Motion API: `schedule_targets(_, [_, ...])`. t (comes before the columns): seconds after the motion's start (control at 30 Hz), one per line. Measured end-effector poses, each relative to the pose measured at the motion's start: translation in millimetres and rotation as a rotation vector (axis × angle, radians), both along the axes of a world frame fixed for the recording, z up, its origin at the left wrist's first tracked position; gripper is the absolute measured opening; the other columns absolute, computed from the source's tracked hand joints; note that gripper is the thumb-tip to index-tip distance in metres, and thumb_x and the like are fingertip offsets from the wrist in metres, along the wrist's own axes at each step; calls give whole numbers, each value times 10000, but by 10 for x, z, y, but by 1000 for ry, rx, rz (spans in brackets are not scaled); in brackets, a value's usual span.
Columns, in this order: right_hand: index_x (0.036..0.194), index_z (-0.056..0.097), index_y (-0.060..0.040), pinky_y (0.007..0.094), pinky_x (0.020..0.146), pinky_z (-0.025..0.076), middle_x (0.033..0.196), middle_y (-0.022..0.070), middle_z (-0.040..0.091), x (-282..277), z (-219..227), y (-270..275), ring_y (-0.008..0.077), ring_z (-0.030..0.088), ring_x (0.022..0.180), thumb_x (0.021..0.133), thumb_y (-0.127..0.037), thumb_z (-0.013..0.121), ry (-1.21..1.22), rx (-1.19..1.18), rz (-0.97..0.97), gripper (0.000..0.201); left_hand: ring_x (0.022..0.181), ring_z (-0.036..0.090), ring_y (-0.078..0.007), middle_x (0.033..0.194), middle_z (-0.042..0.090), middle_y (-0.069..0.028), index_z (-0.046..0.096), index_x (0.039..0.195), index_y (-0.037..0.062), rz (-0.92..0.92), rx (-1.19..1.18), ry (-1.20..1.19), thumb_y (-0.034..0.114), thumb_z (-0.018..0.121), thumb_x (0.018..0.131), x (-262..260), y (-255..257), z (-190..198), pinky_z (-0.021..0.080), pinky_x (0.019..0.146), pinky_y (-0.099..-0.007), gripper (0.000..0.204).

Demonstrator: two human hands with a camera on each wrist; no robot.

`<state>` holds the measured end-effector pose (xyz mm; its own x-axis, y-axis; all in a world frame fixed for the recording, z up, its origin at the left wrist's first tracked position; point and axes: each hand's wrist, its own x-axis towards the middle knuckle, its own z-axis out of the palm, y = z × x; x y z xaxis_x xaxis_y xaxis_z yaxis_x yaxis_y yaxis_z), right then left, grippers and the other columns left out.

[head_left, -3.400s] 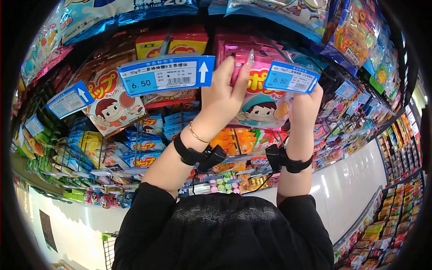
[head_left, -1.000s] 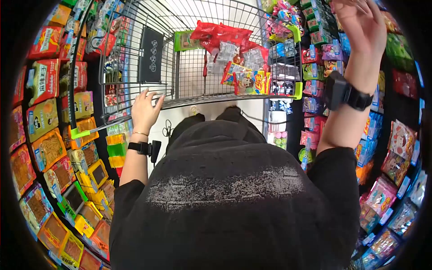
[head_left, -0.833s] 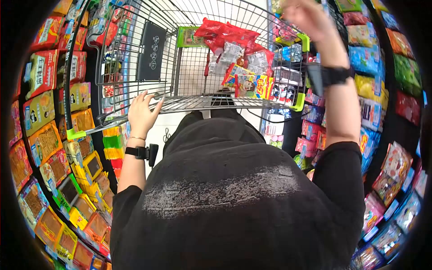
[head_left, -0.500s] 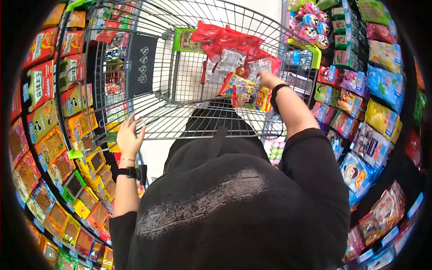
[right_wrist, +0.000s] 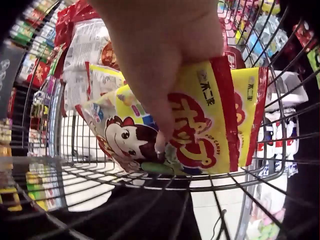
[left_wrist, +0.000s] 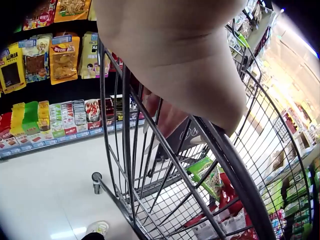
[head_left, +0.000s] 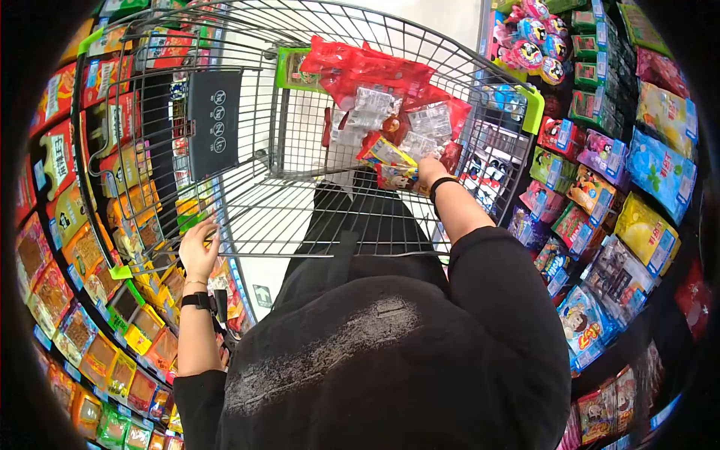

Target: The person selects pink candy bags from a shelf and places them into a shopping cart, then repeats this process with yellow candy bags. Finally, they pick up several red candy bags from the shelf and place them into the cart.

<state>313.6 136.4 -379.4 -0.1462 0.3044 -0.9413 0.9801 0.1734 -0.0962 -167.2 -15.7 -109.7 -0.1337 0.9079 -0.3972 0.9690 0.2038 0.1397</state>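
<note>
Right wrist view: a yellow-and-red candy bag (right_wrist: 196, 131), printed with a cartoon face, is inside a wire shopping cart (head_left: 532, 112), close to the near wall. The right hand (right_wrist: 162, 47) holds it in a narrow grip, thumb pressed on the front, other fingers hidden. Another yellow bag (right_wrist: 251, 112) shows just behind; whether that is held too, I cannot tell. Beyond lie shiny red bags (head_left: 367, 64) and a green packet (head_left: 294, 69). In the head view, the left hand (head_left: 198, 251) rests at the cart's edge, fingers relaxed and fairly straight. Packaged snacks (head_left: 64, 161) line both sides.
</note>
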Motion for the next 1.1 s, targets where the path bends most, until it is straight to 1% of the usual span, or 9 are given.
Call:
schedule_targets(0.27, [908, 650, -19, 376, 710, 500, 912, 157, 654, -384, 1114, 469, 292, 631, 872, 687, -152, 730, 313, 42, 135, 270, 866, 591, -268, 918, 639, -78, 657, 907, 148, 12, 26, -1, 264, 574, 756, -42, -72, 7, 464, 752, -358, 209])
schedule_targets(0.33, [887, 611, -13, 285, 545, 501, 796, 110, 653, -446, 1583, 702, 163, 636, 627, 702, -196, 752, 406, -179, -197, 296, 865, 591, -269, 905, 640, -84, 665, 902, 157, 19, 101, -31, 274, 574, 755, -55, -109, 2, 464, 745, -361, 208])
schedule_targets(0.6, [1008, 584, -12, 263, 727, 470, 909, 30, 627, -577, 3587, 245, 109, 575, 803, 695, -119, 729, 1290, 38, -850, 361, 934, 582, -303, 1037, 619, -116, 624, 1045, 131, -41, -14, -127, 360, 554, 778, -194, -187, 9, 461, 806, -371, 359])
schedule_targets(0.67, [1061, 560, -11, 286, 777, 468, 996, 51, 613, -581, 3638, 1, 128, 572, 870, 686, -117, 732, 1578, 6, -923, 426, 1069, 530, -311, 1157, 552, -193, 421, 1252, 31, -64, 96, -528, 338, 541, 826, -328, -72, -245, 418, 901, -349, 539])
schedule_targets(0.73, [1079, 537, -29, 318, 773, 481, 976, 58, 608, -748, 3741, -342, 163, 587, 849, 721, -183, 724, 1780, -422, -1198, 431, 1143, 478, -327, 1260, 471, -195, 360, 1294, 32, 141, -61, -1034, 441, 495, 853, -72, 268, -2, 396, 931, -400, 617])
schedule_targets(0.83, [1280, 419, -109, 298, 682, 485, 1055, 44, 566, -1147, 4061, -878, 168, 574, 827, 893, -350, 486, 1898, -1647, -953, 461, 1199, 395, -374, 1348, 373, -170, 281, 1365, 83, 287, -871, -1975, 619, 344, 849, 450, 607, 544, 354, 966, -498, 746])
schedule_targets(0.87, [1089, 539, -10, 314, 761, 491, 968, 61, 614, -1041, 3922, -1073, 150, 586, 836, 742, -119, 673, 1737, -513, -1436, 388, 1178, 426, -344, 1336, 386, -150, 298, 1357, 87, 151, -1003, -2151, 615, 349, 849, 715, 580, 845, 346, 985, -474, 735])
schedule_targets(0.9, [1116, 537, 4, 297, 795, 475, 1015, 58, 610, -1118, 3711, -1164, 127, 570, 880, 706, -119, 708, 1647, -121, -921, 461, 1155, 453, -326, 1312, 413, -140, 328, 1334, 82, 97, -770, -2082, 595, 361, 856, 835, 563, 736, 354, 984, -459, 702])
schedule_targets(1.1, [959, 619, 0, 271, 698, 503, 903, 68, 664, -1104, 4013, -2219, 128, 627, 799, 751, -203, 711, 1131, -62, -1143, 305, 1083, 515, -284, 1239, 481, -117, 397, 1275, 67, -248, -785, -1980, 528, 398, 871, 1368, 276, 864, 394, 952, -420, 613])
